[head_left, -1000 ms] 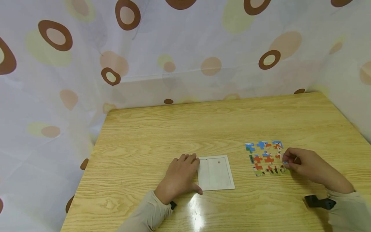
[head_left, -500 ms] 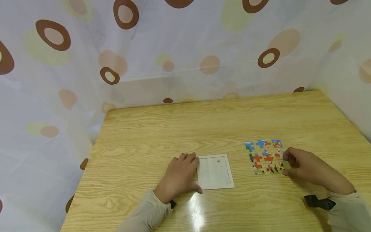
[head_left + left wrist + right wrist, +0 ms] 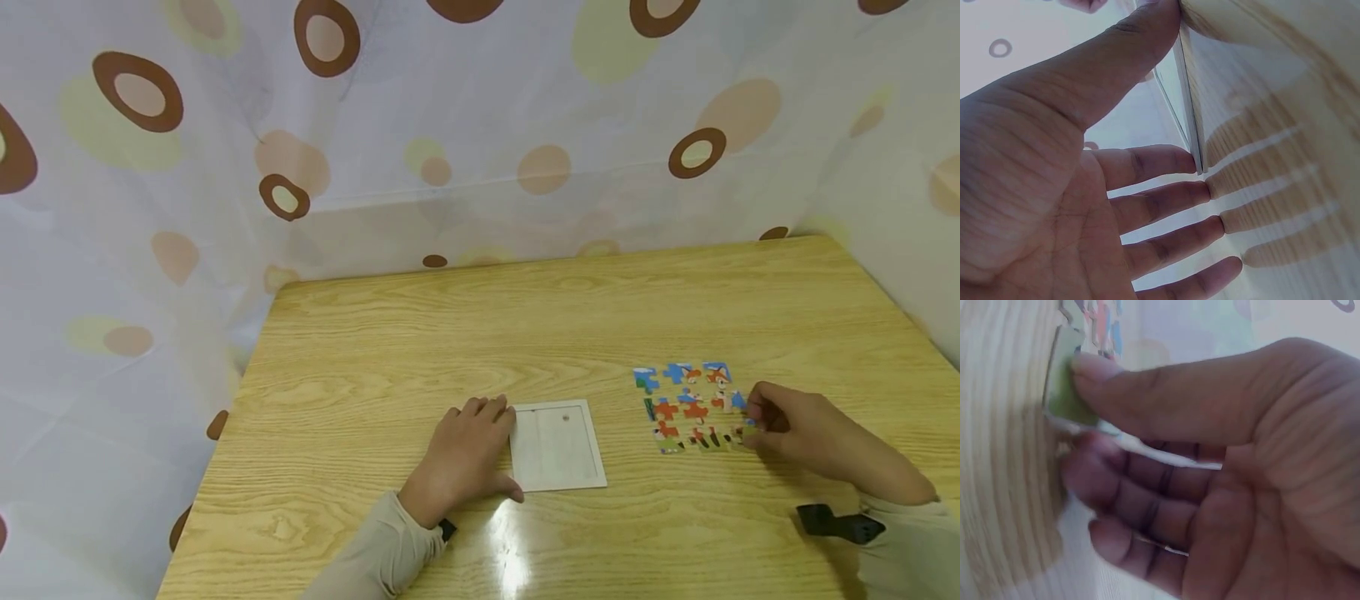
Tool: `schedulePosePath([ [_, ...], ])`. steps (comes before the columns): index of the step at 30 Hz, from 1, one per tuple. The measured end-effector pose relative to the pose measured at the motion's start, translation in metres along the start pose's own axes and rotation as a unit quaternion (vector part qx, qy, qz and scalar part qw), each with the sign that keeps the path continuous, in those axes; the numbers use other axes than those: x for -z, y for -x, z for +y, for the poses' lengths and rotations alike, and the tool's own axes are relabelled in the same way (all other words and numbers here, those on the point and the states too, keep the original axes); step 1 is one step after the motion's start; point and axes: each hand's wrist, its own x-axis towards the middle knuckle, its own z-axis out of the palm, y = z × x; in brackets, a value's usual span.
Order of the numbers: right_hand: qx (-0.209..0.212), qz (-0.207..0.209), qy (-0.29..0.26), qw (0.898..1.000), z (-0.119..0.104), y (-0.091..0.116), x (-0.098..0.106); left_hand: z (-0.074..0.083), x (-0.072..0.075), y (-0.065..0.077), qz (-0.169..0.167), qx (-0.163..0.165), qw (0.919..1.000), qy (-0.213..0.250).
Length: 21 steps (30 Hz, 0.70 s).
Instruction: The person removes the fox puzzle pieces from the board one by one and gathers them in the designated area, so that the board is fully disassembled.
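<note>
A square white tray lies flat on the wooden table. My left hand rests along its left side, with thumb and index finger touching its edge. The left wrist view shows the straight fingers, their tips on the table. To the right lies a loosely laid jigsaw puzzle with a fox picture, small gaps between its pieces. At its lower right corner my right hand pinches a green jigsaw piece. The thumb covers part of that piece, and the other fingers are bent.
The wooden table ends at the back against a white curtain with brown and peach spots. A bright reflection shows on the tabletop below the tray. Curtain also hangs along the left and right sides.
My right hand has shifted slightly right, with the green jigsaw piece at its fingertips; more of the blue piece above it shows. The left hand and the tray have stayed in place.
</note>
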Motion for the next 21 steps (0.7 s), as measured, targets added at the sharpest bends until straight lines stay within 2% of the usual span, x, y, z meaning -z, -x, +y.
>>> schedulePosePath([
  [4, 0.039, 0.023, -0.037, 0.998, 0.006, 0.003, 0.004, 0.000, 0.000, 0.000, -0.001, 0.000, 1.0000, 0.001],
  [10, 0.025, 0.035, -0.032, 0.999, 0.014, 0.005, 0.006, 0.000, 0.000, -0.001, -0.005, 0.001, 1.0000, 0.002],
  [15, 0.024, 0.045, 0.012, 0.999, 0.016, 0.002, 0.000, 0.000, -0.002, -0.001, -0.004, 0.000, 1.0000, 0.002],
  [21, -0.020, 0.020, 0.042, 0.999, 0.012, -0.002, -0.002, 0.000, -0.002, -0.001, -0.001, 0.000, 1.0000, -0.001],
])
